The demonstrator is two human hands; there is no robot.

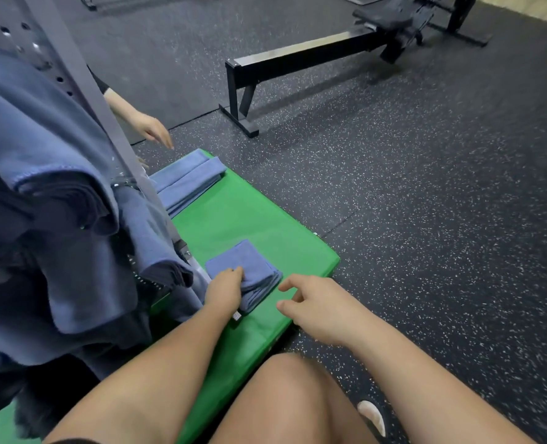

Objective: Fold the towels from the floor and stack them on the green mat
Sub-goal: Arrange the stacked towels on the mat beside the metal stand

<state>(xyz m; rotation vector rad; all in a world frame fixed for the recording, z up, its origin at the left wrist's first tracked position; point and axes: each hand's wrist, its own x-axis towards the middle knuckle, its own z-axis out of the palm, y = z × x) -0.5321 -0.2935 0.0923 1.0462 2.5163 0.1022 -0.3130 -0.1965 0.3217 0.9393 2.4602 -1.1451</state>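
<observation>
**Two folded piles on the mat, left hand on the near one**

You had two piles of blue folded towels on the green mat. One was a small square near stack close to the mat's right edge, and the other a longer far pile at its far end. More hanging towels, blue and dark, lay draped over a grey perforated rack on your left; I could not count them.

Your left hand reached forward, fingers curled onto the near stack's edge, gripping it. Your right hand hovered just beside that stack, fingers loose and spread, holding nothing. A second person's hand hung beyond the far pile.

The mat lay on a dark speckled rubber floor, with a black rowing machine behind it.
</observation>
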